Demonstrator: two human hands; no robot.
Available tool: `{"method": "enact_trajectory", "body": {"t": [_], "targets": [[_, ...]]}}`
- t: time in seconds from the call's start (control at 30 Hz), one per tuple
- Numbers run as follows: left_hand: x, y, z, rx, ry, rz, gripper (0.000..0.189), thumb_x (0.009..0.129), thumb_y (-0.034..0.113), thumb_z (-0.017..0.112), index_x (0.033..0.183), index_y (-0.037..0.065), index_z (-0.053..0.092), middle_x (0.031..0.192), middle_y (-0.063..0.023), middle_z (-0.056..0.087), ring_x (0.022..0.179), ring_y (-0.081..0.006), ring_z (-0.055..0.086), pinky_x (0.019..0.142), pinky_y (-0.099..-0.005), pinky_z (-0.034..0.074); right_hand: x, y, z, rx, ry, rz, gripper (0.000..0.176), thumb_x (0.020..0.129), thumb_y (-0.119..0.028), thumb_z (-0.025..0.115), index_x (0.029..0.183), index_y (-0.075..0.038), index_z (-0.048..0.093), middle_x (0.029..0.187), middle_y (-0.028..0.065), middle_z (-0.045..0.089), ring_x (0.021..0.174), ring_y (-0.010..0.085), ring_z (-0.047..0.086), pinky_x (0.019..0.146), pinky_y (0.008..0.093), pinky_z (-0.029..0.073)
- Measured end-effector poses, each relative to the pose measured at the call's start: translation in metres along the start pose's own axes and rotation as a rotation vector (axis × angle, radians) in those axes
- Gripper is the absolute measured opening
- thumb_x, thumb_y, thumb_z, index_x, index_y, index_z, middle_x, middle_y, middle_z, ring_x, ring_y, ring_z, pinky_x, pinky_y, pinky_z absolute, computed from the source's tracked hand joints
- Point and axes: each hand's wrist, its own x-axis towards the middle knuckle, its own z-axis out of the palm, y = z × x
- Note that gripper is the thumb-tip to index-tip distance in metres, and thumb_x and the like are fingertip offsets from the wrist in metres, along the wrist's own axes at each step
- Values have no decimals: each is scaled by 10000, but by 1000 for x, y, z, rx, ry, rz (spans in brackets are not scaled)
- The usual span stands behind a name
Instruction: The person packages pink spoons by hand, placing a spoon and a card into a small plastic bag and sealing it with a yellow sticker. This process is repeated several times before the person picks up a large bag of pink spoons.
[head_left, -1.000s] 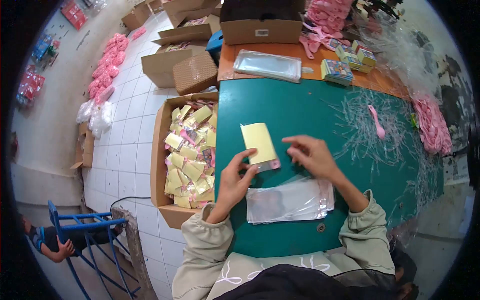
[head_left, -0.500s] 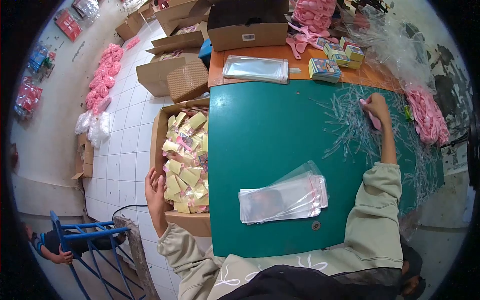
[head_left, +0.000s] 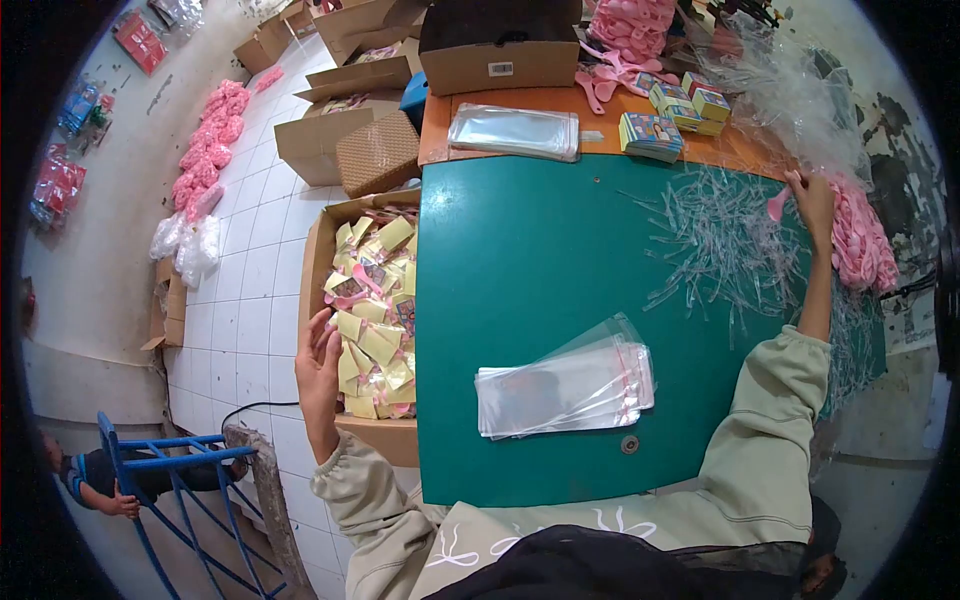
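Observation:
My right hand (head_left: 815,205) pinches a pink spoon (head_left: 778,206) at the table's right side, its bowl hanging left of my fingers. Directly beside that hand lies a large bundle of pink spoons (head_left: 862,240). Clear plastic strips (head_left: 715,245) are scattered below and left of it. My left hand (head_left: 318,375) rests by the left edge of a cardboard box (head_left: 315,265), fingers apart and seemingly holding nothing. Inside the box are many small packets with yellow cards (head_left: 378,345), and pink spoons (head_left: 366,278) lie on top. A fanned stack of clear plastic bags (head_left: 550,392) lies on the green table (head_left: 520,255).
Along the orange strip (head_left: 600,145) at the back sit more clear bags (head_left: 515,132), stacks of small printed cards (head_left: 650,135) and loose pink spoons (head_left: 605,80). Open cartons (head_left: 310,145) stand at the left. Another person's hand (head_left: 124,503) holds a blue metal frame (head_left: 180,462).
My right hand has moved right from over the plastic strips to the spoon bundle, with a pink spoon in its fingers. My left hand has shifted slightly along the box edge.

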Motion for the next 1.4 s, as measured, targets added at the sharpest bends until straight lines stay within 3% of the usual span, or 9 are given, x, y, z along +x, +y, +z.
{"method": "enact_trajectory", "body": {"t": [0.4, 0.5, 0.53, 0.63, 0.8, 0.93, 1.07, 1.27, 1.4], "targets": [[-1, 97, 92, 269, -537, 390, 206, 871, 145, 576, 1031, 20, 606, 995, -91, 619, 877, -180, 617, 723, -300, 506, -12, -14, 4, 671, -144, 47, 324, 801, -367, 613, 864, -56, 680, 729, 139, 627, 644, 218, 580, 598, 360, 413], [-7, 92, 128, 378, -729, 532, 218, 862, 190, 592, 1000, 22, 615, 932, -111, 604, 831, -227, 622, 705, -321, 500, -26, -38, -5, -41, 122, -30, 327, 788, -366, 628, 856, -48, 667, 722, 127, 614, 666, 232, 580, 616, 361, 418], [-8, 89, 138, 402, -769, 569, 230, 858, 207, 599, 992, 20, 615, 911, -122, 599, 813, -245, 624, 699, -331, 498, -25, -38, -6, 323, -7, 69, 318, 785, -346, 634, 824, -31, 643, 716, 120, 599, 689, 289, 571, 635, 374, 424], [-11, 79, 162, 480, -745, 653, 267, 846, 254, 611, 957, 11, 616, 878, -139, 586, 801, -270, 619, 689, -348, 493, -42, -65, -16, -150, 336, -152, 288, 789, -316, 634, 783, -28, 633, 705, 120, 603, 675, 292, 579, 634, 377, 430], [-33, 67, 195, 525, -696, 668, 436, 793, 294, 664, 1108, 37, 507, 924, -127, 551, 801, -266, 609, 672, -350, 493, -67, -106, -31, 462, 13, -68, 233, 805, -260, 630, 783, -28, 648, 695, 103, 592, 662, 200, 557, 615, 323, 422], [-32, 61, 210, 395, -767, 616, 332, 783, 191, 678, 1039, 25, 547, 838, -113, 554, 767, -234, 608, 657, -328, 493, -93, -139, -23, 800, -283, -153, 227, 796, -237, 643, 778, -11, 643, 680, 92, 565, 662, 187, 527, 610, 302, 415], [-24, 65, 208, 165, -909, 432, 223, 784, 88, 659, 974, 11, 571, 810, -100, 597, 739, -172, 616, 641, -293, 489, -106, -146, 0, 576, -80, -407, 220, 789, -215, 657, 778, 2, 623, 708, 103, 575, 679, 234, 518, 608, 324, 412], [-18, 69, 193, 11, -869, 358, 185, 799, 61, 641, 948, -2, 551, 886, -87, 645, 809, -132, 624, 682, -258, 493, -107, -150, -33, 504, 165, -249, 193, 819, -192, 632, 788, -3, 603, 718, 91, 577, 684, 217, 527, 624, 324, 423], [-18, 59, 196, -382, -903, 117, 232, 796, 55, 616, 991, 2, 502, 892, -116, 655, 830, -155, 633, 778, -280, 487, -123, -165, -46, 869, -172, -63, 138, 840, -160, 615, 839, -24, 593, 743, 48, 595, 686, 115, 540, 629, 259, 427]]}}
